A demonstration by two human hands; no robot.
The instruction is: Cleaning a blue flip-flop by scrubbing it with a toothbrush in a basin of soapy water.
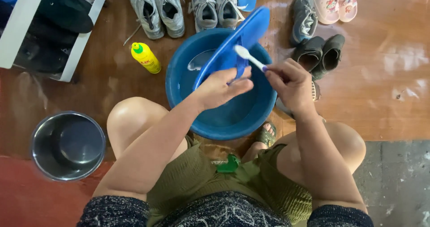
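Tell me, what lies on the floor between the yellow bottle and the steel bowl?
In the head view, the stretch of brown floor between the yellow bottle and the steel bowl is bare; nothing lies there.

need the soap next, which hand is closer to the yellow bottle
Left. The left hand, gripping the blue flip-flop, sits right of the yellow bottle; the right hand is farther right.

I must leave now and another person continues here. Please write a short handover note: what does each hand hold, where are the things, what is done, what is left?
Left hand: grips the blue flip-flop over the blue basin.
Right hand: holds a white toothbrush, head against the flip-flop.
Yellow bottle lies on the floor left of the basin; steel bowl further left.
Done: cannot tell how clean it is.
Left: judging by the shoe row beyond, probably those.
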